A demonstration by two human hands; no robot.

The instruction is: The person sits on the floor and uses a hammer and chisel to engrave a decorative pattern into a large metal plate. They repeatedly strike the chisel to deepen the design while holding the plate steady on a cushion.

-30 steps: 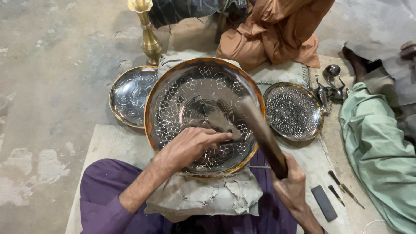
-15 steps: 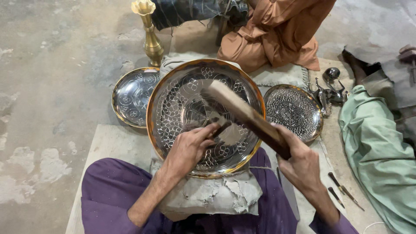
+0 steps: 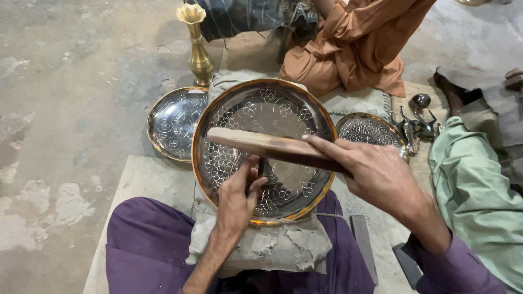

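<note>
Gripping a wooden mallet (image 3: 272, 147) level over the big engraved plate (image 3: 256, 103), right hand (image 3: 376, 174) fingers clamped on its handle | left hand (image 3: 237, 198) fingers pinched together on a thin chisel (image 3: 261, 166) upright on the plate's middle | plate propped on a grey cushion (image 3: 272, 247) in the lap | smaller plate (image 3: 171, 122) just beyond its left rim, brass vase (image 3: 197, 46) behind.

**Engraved tray, chisel and wooden mallet**

I'm propping the big round engraved metal tray (image 3: 272, 109) tilted on my lap cushion. I'm standing a thin chisel (image 3: 261, 166) at its six o'clock area, and the wooden mallet (image 3: 261, 146) is lying flat across above it, head toward nine o'clock.
</note>
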